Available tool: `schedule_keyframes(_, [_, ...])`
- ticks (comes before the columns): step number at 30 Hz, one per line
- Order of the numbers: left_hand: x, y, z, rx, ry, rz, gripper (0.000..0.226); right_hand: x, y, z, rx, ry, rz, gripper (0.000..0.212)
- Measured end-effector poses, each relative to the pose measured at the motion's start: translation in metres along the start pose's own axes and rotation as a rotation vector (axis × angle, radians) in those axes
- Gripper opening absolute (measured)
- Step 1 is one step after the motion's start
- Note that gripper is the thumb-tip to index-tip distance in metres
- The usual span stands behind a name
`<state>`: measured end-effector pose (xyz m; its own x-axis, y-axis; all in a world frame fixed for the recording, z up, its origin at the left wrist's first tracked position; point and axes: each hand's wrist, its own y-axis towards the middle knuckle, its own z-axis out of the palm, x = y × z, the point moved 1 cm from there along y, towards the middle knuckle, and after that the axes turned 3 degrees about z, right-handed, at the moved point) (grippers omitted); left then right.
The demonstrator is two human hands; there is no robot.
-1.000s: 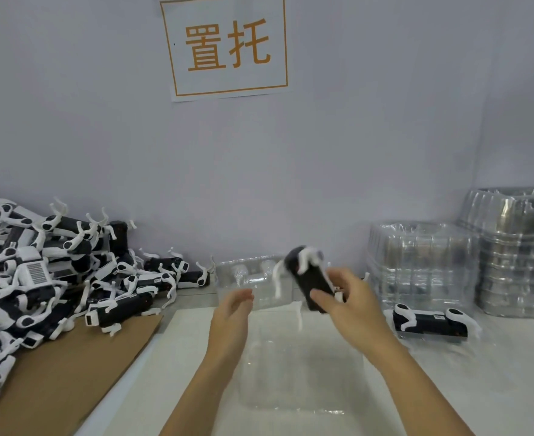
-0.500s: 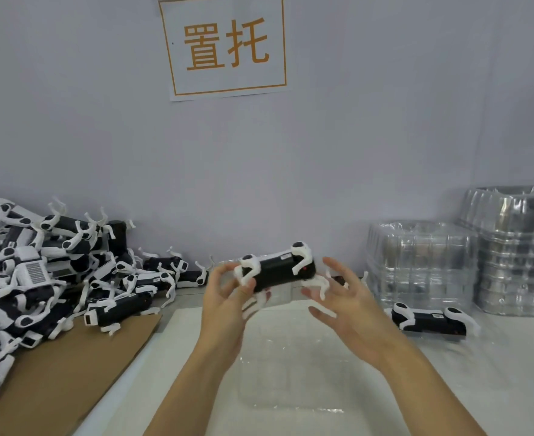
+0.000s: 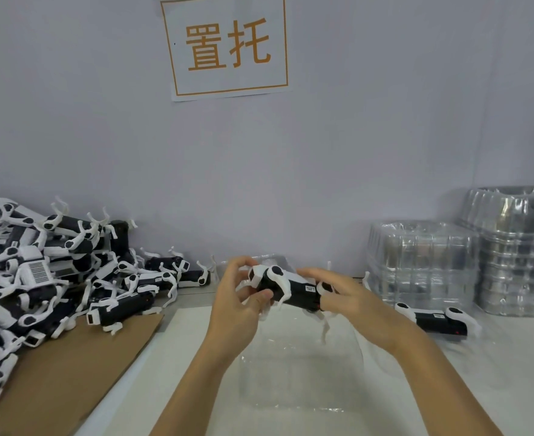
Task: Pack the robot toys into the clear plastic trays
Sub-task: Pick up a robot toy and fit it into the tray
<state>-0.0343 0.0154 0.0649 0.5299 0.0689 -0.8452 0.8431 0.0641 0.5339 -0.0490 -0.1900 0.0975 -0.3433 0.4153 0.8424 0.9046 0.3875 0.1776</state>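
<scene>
While both hands, left (image 3: 237,297) and right (image 3: 350,297), gripped one robot toy (image 3: 290,287) above an unfilled clear tray (image 3: 300,372), a large heap (image 3: 39,278) remained unpacked; packing looked barely begun.

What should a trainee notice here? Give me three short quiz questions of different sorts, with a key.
1. True or false: both hands grip the same robot toy.
2. Multiple choice: the clear tray lies A) on the cardboard, B) below the held toy, on the white table, C) on top of the tray stacks.
3. Fill in: the pile of toys lies to the person's ____.

Key: 1 true: left hand and right hand each hold one end. 2 B. 3 left.
</scene>
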Motion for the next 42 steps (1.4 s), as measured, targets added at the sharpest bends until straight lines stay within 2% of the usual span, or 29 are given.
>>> schedule_keyframes(2, [-0.003, -0.001, 0.006, 0.039, 0.031, 0.031, 0.049, -0.001, 0.004, 0.005, -0.09, -0.067, -0.049, 0.034])
schedule_keyframes(6, [-0.009, -0.002, 0.012, 0.104, 0.052, 0.054, 0.045, -0.012, 0.014, 0.02, -0.355, -0.231, -0.096, 0.027])
schedule_keyframes(8, [-0.005, -0.004, 0.008, 0.082, -0.002, -0.001, 0.039, -0.017, 0.017, 0.022, -0.43, -0.347, -0.066, 0.026])
schedule_keyframes(10, [0.011, -0.005, 0.0, -0.001, 0.049, -0.101, 0.041, -0.021, 0.018, 0.023, -0.496, -0.522, -0.033, 0.027])
schedule_keyframes(13, [0.04, -0.014, -0.005, -0.023, 0.268, -0.333, 0.046, -0.024, 0.02, 0.03, -0.446, -0.549, -0.024, 0.036])
schedule_keyframes(15, [0.052, -0.019, -0.003, 0.003, 0.167, -0.48, 0.041, -0.026, 0.022, 0.042, -0.341, -0.508, -0.013, 0.039])
schedule_keyframes(17, [0.055, -0.02, -0.005, 0.023, 0.057, -0.535, 0.043, -0.029, 0.023, 0.054, -0.26, -0.482, 0.041, 0.036])
schedule_keyframes(19, [0.056, -0.019, -0.008, -0.011, 0.028, -0.561, 0.039, -0.033, 0.024, 0.06, -0.248, -0.531, 0.098, 0.026])
schedule_keyframes(21, [0.058, -0.018, -0.009, -0.038, 0.048, -0.566, 0.024, -0.035, 0.024, 0.058, -0.262, -0.649, 0.126, 0.007])
schedule_keyframes(22, [0.059, -0.018, -0.008, -0.043, 0.069, -0.562, 0.02, -0.036, 0.025, 0.056, -0.264, -0.681, 0.136, 0.005])
schedule_keyframes(25, [0.058, -0.018, -0.006, -0.071, 0.072, -0.585, 0.022, -0.039, 0.027, 0.055, -0.197, -0.631, 0.164, 0.013])
schedule_keyframes(28, [0.056, -0.019, -0.004, -0.049, -0.037, -0.671, 0.03, -0.041, 0.027, 0.057, -0.161, -0.604, 0.174, 0.02])
schedule_keyframes(32, [0.053, -0.015, -0.003, 0.006, 0.093, -0.689, 0.03, -0.042, 0.027, 0.062, -0.218, -0.659, 0.174, 0.029])
schedule_keyframes(36, [0.052, -0.012, -0.003, -0.041, 0.138, -0.683, 0.022, -0.044, 0.026, 0.065, -0.281, -0.524, 0.182, 0.038])
schedule_keyframes(39, [0.052, -0.015, 0.0, -0.121, 0.231, -0.627, 0.023, -0.045, 0.025, 0.065, -0.323, -0.436, 0.201, 0.033])
schedule_keyframes(42, [0.05, -0.016, 0.001, -0.136, 0.292, -0.595, 0.026, -0.043, 0.024, 0.057, -0.345, -0.43, 0.208, 0.024])
